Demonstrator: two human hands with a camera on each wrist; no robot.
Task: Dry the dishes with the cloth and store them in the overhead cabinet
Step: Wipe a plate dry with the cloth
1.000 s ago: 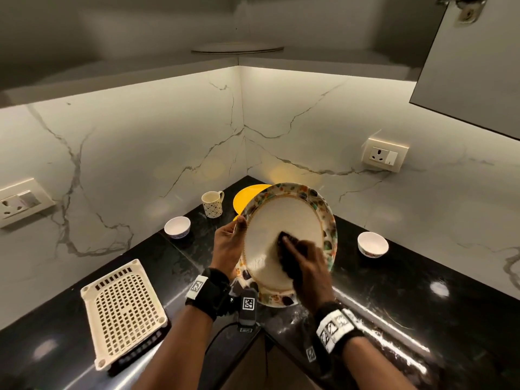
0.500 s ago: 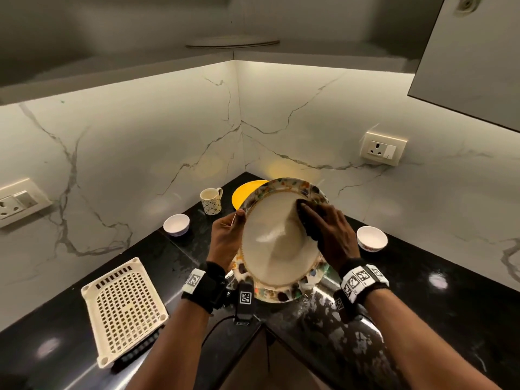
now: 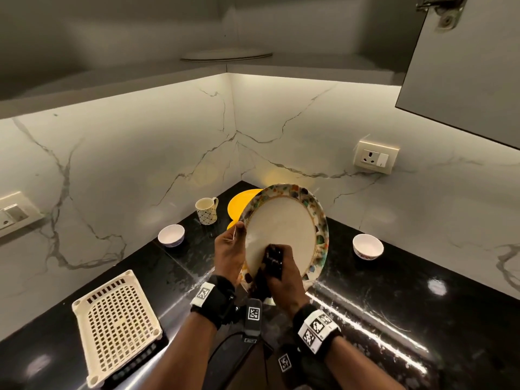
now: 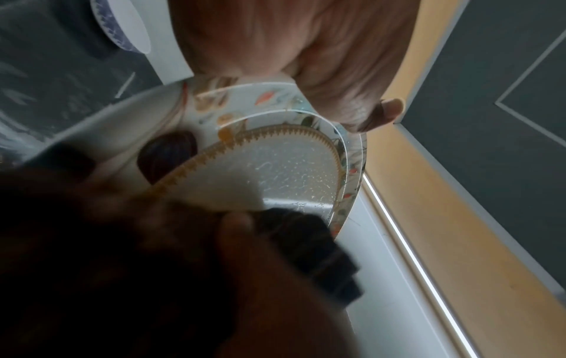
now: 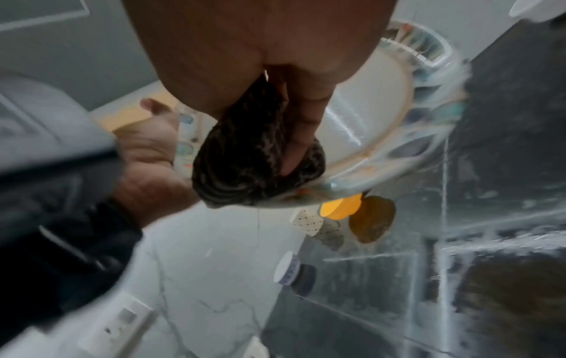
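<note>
A large plate (image 3: 284, 229) with a white middle and a mottled coloured rim is held tilted on edge above the black counter (image 3: 422, 305). My left hand (image 3: 229, 250) grips its left rim, thumb on the front (image 4: 383, 113). My right hand (image 3: 281, 282) holds a dark cloth (image 3: 271, 260) and presses it on the plate's lower face near the rim. In the right wrist view the cloth (image 5: 254, 155) is bunched under my fingers against the plate (image 5: 376, 101). Water drops show on the plate (image 4: 294, 174) in the left wrist view.
On the counter stand a patterned mug (image 3: 206, 211), a yellow plate (image 3: 242, 204), a small white bowl at left (image 3: 171, 235) and another at right (image 3: 367, 246). A cream perforated rack (image 3: 115, 325) lies front left. An open cabinet door (image 3: 464, 66) hangs upper right; a plate (image 3: 226, 55) sits on the cabinet shelf.
My right hand with the cloth swept from the plate's upper right down to its lower left part. The plate stays tilted in my left hand.
</note>
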